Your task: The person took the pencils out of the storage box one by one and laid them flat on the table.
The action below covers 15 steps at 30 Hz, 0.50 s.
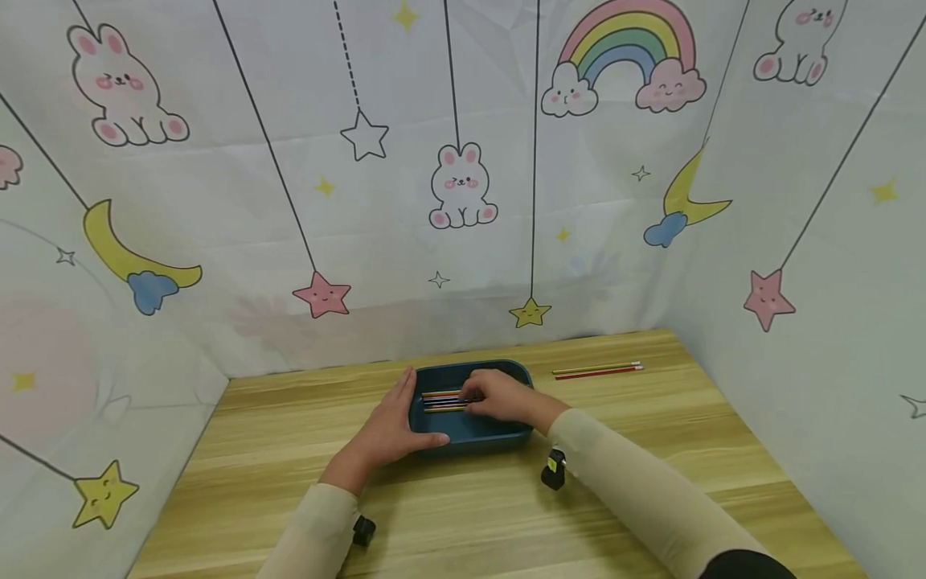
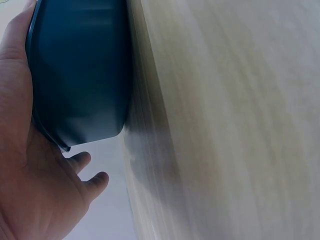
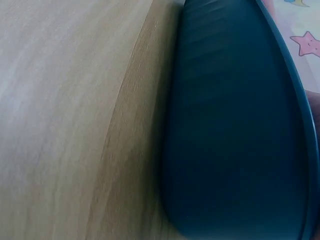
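A dark blue rectangular tray (image 1: 477,441) stands on the table, with several pencils (image 1: 443,402) lying side by side in it. My left hand (image 1: 387,430) rests against the tray's left end, its fingers spread along that side and the thumb at the front rim. In the left wrist view, the left palm (image 2: 35,185) lies close against the tray wall (image 2: 82,70). My right hand (image 1: 499,396) reaches in over the right side, curled fingers pinching at the pencils' right part; the fingertips are partly hidden. The right wrist view mostly shows the tray's outer wall (image 3: 235,130).
Two more pencils (image 1: 599,371), one yellowish and one red, lie on the wood-grain table (image 1: 651,450) to the right of the tray. A white cloth backdrop (image 1: 405,241) printed with rabbits, stars and moons rises behind the table and at both sides.
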Each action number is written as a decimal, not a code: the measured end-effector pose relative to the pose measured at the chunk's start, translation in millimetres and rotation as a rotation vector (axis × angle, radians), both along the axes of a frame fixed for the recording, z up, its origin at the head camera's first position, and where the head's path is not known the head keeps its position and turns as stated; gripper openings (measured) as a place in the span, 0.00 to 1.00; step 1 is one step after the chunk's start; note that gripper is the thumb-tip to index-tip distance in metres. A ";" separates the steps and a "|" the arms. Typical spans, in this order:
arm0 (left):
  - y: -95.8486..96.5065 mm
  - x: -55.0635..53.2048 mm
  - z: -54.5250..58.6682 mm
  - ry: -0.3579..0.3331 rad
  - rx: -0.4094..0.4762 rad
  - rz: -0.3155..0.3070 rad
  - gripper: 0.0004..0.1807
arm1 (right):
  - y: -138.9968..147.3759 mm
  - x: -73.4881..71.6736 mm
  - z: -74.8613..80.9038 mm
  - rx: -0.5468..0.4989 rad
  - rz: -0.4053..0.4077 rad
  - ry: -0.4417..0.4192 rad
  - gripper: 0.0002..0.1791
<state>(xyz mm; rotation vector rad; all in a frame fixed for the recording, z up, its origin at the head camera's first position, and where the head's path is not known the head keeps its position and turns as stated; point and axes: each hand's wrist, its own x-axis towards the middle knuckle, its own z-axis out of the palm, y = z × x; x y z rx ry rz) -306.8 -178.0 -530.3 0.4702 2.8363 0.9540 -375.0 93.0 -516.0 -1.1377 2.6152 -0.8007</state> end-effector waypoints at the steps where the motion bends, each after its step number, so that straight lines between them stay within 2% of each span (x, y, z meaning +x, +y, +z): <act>1: 0.0 0.1 0.1 -0.001 0.000 0.000 0.75 | -0.7 -0.4 -0.7 0.000 0.001 0.001 0.09; 15: -1.8 0.3 -0.6 -0.013 -0.006 -0.004 0.77 | -7.1 -8.9 -12.3 0.018 0.020 0.005 0.08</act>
